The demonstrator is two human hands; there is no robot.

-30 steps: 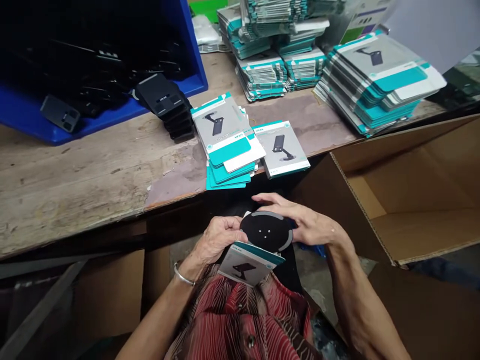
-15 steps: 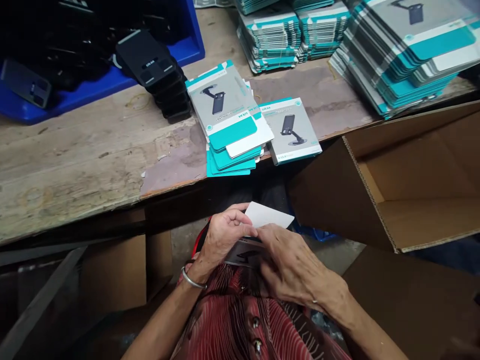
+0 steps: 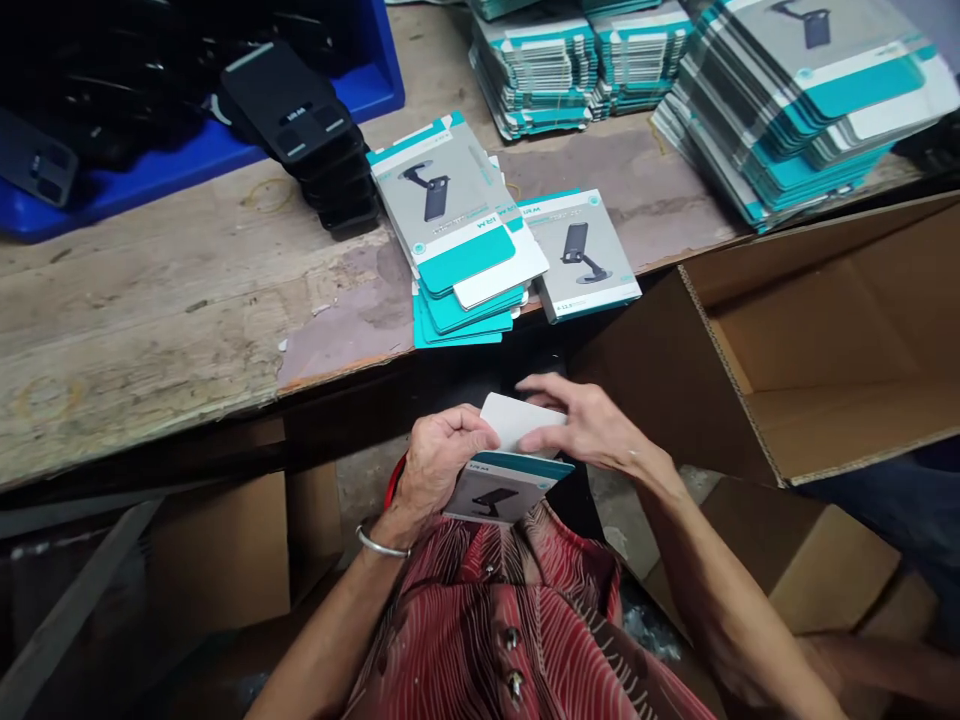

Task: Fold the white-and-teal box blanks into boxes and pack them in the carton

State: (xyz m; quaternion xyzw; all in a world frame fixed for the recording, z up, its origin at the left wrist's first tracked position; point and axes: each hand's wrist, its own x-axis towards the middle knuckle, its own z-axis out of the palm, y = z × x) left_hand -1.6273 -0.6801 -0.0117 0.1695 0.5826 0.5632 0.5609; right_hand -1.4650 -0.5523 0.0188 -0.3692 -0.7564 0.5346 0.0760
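Observation:
A grey and teal box with a phone-stand picture hangs upright before my lap, its white flap raised. My left hand grips the box and flap at their left side, thumb pressed on the flap's edge. At the flap's right end is my right hand, its thumb on the white surface and its fingers behind and beyond it, the forefinger stretched out. On the bench edge ahead lie a stack of flat cartons and a closed printed box.
Black phone holders are stacked beside a blue bin holding more black parts. Bundled flat cartons and a large carton pile stand along the wooden bench. An open cardboard box is at right.
My right hand has moved up and right, its fingers spreading from a closer hold near my left hand. More of the box front now shows. My left hand keeps its grip.

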